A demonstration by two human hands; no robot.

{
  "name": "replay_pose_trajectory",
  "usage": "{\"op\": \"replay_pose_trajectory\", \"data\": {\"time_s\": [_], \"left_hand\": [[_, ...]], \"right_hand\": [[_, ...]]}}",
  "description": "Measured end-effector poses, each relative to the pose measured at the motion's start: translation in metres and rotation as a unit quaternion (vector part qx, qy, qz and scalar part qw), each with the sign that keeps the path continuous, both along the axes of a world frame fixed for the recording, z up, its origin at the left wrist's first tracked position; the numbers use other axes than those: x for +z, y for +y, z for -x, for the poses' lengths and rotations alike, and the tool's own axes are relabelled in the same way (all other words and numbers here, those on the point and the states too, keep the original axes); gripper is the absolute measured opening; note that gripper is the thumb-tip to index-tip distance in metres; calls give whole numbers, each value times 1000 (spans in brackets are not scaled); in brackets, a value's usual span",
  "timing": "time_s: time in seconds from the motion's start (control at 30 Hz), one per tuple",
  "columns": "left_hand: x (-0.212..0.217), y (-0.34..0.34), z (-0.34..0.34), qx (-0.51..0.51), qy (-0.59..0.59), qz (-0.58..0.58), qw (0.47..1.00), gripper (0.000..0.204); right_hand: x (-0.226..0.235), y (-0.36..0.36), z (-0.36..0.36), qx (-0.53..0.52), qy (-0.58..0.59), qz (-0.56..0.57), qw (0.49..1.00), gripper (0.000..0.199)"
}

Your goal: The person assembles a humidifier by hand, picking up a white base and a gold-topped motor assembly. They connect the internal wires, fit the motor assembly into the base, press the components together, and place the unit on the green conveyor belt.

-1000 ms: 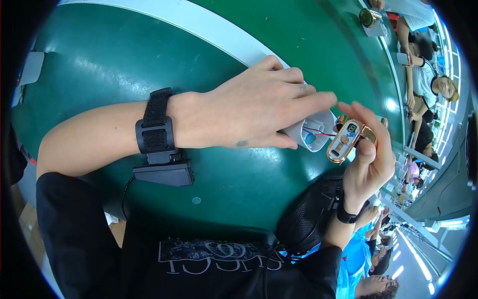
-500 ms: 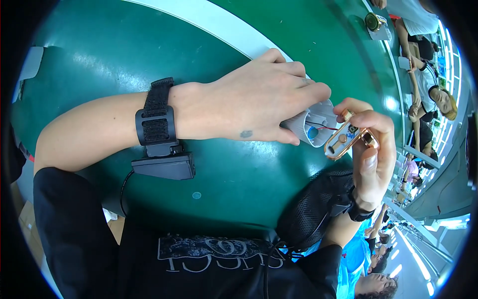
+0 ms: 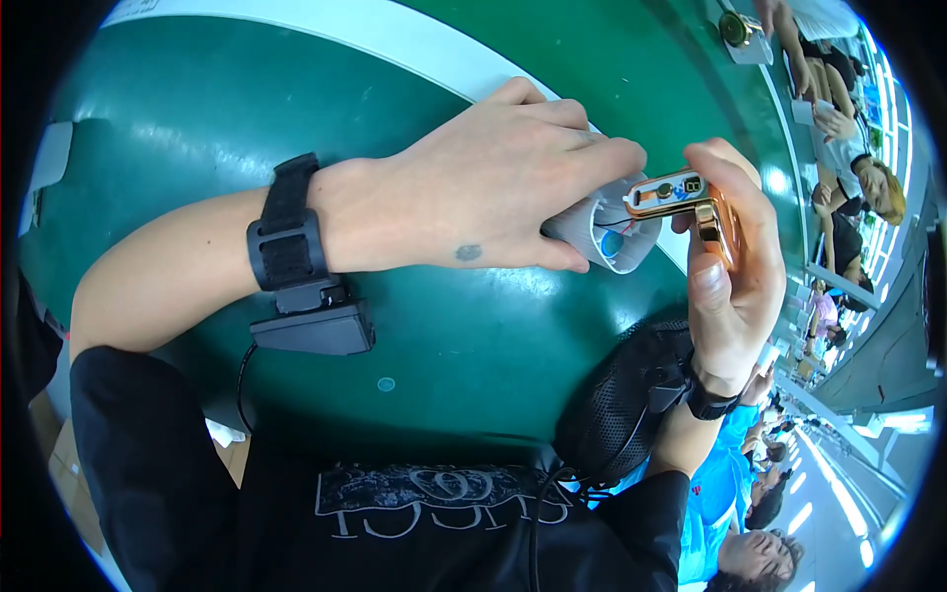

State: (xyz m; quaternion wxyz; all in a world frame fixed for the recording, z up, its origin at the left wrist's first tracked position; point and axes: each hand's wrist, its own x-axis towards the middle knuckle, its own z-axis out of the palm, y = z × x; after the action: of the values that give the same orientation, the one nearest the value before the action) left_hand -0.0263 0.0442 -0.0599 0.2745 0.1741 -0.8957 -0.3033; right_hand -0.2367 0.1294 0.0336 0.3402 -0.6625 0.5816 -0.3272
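My left hand (image 3: 503, 178) is wrapped round a white tubular housing (image 3: 625, 259) whose open end faces right. Inside it shows a round blue part (image 3: 612, 243), with thin red and dark wires at the mouth. In my right hand (image 3: 735, 266) is a shiny rose-gold frame piece (image 3: 712, 212), gripped between fingers and thumb. A small panel with a little display is set in one arm of this piece. That arm's tip is right at the housing's opening; the wires run toward it, though their far ends are hidden.
The green tabletop (image 3: 444, 345) has a pale strip (image 3: 395, 35) across it. Beside my right forearm lies a black mesh bag (image 3: 621, 405). Black straps with a device (image 3: 314, 326) ring my left wrist. Across the table, people work near a gold round item (image 3: 735, 30).
My right hand has turned the rose-gold piece so its panel faces up and its arm points left toward the housing. My left hand and the housing have shifted slightly up and left.
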Motion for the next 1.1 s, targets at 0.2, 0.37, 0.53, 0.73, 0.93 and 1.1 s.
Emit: {"op": "replay_pose_trajectory", "data": {"time_s": [0.2, 0.37, 0.53, 0.73, 0.93, 1.1], "left_hand": [[1, 0, -2, 0, -10, -14, 1000, 75], [0, -1, -2, -15, -35, -38, 999, 73], [-4, -3, -1, 18, 40, 14, 999, 50], [-3, -5, 0, 16, 15, 20, 1000, 52], [1, -7, -5, -4, -10, -30, 1000, 69], [8, -20, -13, -16, 2, -23, 1000, 67]], "right_hand": [[-17, 1, -4, 0, -65, 13, 998, 75], [-29, -3, -21, -36, -36, 107, 993, 79], [-29, -4, -29, -50, 37, 114, 992, 81], [-22, -3, -33, -56, 30, 86, 994, 70], [-16, -5, -23, -10, 224, 174, 959, 57], [-12, -20, -31, 35, 184, 227, 956, 45]]}}
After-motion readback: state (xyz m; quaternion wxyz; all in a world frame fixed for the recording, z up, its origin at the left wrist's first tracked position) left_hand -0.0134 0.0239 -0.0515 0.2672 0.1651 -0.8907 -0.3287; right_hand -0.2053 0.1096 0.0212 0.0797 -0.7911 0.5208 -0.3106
